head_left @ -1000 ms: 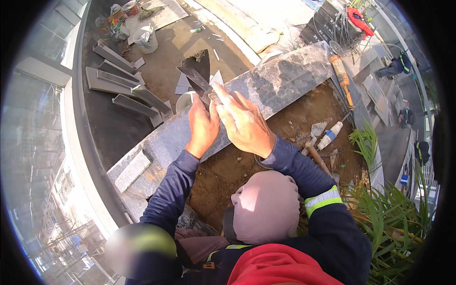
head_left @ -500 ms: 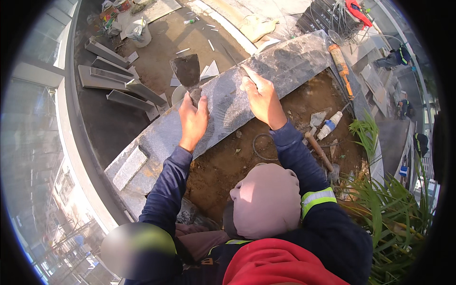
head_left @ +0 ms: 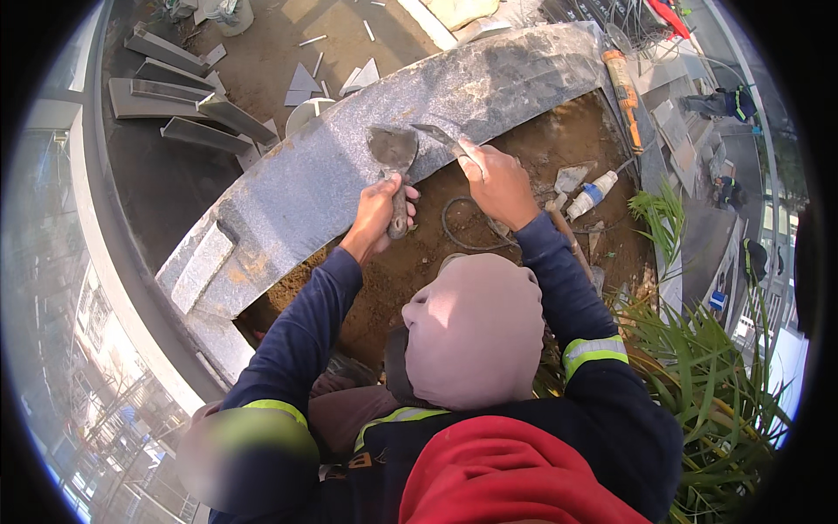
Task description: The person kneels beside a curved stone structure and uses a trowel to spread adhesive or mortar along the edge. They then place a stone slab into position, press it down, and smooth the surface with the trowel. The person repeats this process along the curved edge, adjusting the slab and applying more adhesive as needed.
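Observation:
A long curved grey stone slab lies along the far edge of a bed of brown soil. My left hand grips the wooden handle of a broad trowel, whose dirty blade rests on the slab's near edge. My right hand holds a narrow pointed trowel, its tip aimed left toward the broad blade. Both hands hover at the boundary between slab and soil, a short gap between them. My hooded head and dark sleeves with reflective bands fill the lower middle.
Grey stone offcuts and a white bucket lie beyond the slab. A loop of hose, a blue-capped bottle and an orange tool sit on the soil. Green plants stand at the right. Other workers are far off.
A second ago both hands were close together with the trowel raised over the slab. They have since spread apart and drawn back to the slab's near edge over the soil.

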The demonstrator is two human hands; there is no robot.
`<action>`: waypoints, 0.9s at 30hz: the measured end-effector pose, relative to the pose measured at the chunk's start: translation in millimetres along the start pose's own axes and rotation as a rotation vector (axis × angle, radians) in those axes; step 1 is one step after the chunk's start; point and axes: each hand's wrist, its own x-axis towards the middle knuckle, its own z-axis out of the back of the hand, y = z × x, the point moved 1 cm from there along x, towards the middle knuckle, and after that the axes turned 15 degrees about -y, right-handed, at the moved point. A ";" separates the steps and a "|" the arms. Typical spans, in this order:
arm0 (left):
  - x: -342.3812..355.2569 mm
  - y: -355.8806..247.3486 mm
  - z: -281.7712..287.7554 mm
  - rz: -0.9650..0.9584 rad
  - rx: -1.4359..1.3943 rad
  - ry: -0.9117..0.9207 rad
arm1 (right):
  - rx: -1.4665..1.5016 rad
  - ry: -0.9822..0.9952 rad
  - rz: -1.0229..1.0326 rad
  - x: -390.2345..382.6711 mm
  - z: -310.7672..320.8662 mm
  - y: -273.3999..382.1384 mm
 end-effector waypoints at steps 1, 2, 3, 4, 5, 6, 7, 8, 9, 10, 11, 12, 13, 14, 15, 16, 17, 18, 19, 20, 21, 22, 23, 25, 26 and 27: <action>0.8 14.0 0.9 0.049 -0.042 -0.047 | -0.020 0.071 0.017 -4.2 -0.1 6.1; -0.4 22.2 0.1 0.096 -0.077 -0.089 | -0.041 0.135 0.029 -7.9 -0.1 15.8; -0.2 28.2 0.6 0.097 -0.040 -0.114 | -0.062 0.200 0.041 -10.4 -2.8 22.8; -3.5 28.8 -1.8 0.103 0.001 -0.130 | -0.049 0.178 0.122 -16.2 -6.6 25.4; -6.6 28.9 -3.5 0.109 0.042 -0.146 | -0.087 0.215 0.134 -19.2 -10.1 26.6; -9.9 28.8 -4.7 0.111 0.054 -0.169 | -0.123 0.252 0.148 -20.4 -14.1 28.3; -7.9 30.5 -2.0 0.114 0.081 -0.182 | -0.155 0.281 0.165 -17.3 -19.6 31.6; -5.7 31.8 1.0 0.118 0.109 -0.196 | -0.149 0.282 0.178 -10.6 -24.7 35.7; -3.8 33.4 4.2 0.122 0.138 -0.209 | -0.148 0.256 0.209 -1.9 -36.0 37.9; -2.9 36.1 5.1 0.109 0.125 -0.218 | -0.149 0.231 0.234 8.0 -50.4 37.5; -3.5 39.9 1.2 0.101 0.107 -0.213 | -0.165 0.208 0.257 17.7 -61.1 35.5; -2.5 42.2 -4.3 0.088 0.089 -0.203 | -0.204 0.247 0.272 32.3 -69.4 33.1; -1.4 44.2 -5.4 0.088 0.075 -0.195 | -0.181 0.286 0.271 29.8 -61.0 39.2; -0.7 45.5 0.0 0.085 0.066 -0.207 | -0.138 0.323 0.276 21.3 -51.0 51.2; -1.2 47.3 5.8 0.082 0.057 -0.218 | -0.095 0.361 0.279 9.8 -44.1 60.5; -0.6 48.6 1.7 0.082 0.043 -0.221 | -0.210 0.388 0.237 1.1 -37.2 61.3; -0.8 49.9 -1.9 0.082 0.029 -0.224 | -0.201 0.363 0.246 5.7 -38.7 61.5; -0.7 50.9 -4.1 0.082 0.016 -0.228 | -0.192 0.337 0.254 15.2 -42.7 62.1; -1.0 50.7 -11.3 0.072 0.000 -0.226 | -0.201 0.312 0.249 23.0 -39.5 61.6; 1.4 48.5 -11.4 0.062 -0.011 -0.243 | -0.220 0.354 0.230 34.9 -43.1 64.5; 1.1 48.2 -11.7 0.051 -0.022 -0.260 | -0.227 0.378 0.225 23.0 -42.4 60.6; 6.1 54.6 -11.1 0.026 -0.014 -0.255 | -0.229 0.386 0.232 13.1 -42.9 54.6; 6.5 55.2 -11.3 0.031 -0.027 -0.263 | -0.222 0.399 0.247 8.4 -42.5 56.1; 5.7 57.8 -20.0 0.042 -0.044 -0.280 | -0.305 0.400 0.205 3.7 -40.5 57.9; 2.5 57.6 -23.7 0.028 -0.088 -0.266 | -0.310 0.376 0.204 5.2 -43.7 57.2; 0.4 61.5 -22.9 0.034 -0.094 -0.258 | -0.316 0.352 0.204 8.5 -48.8 56.1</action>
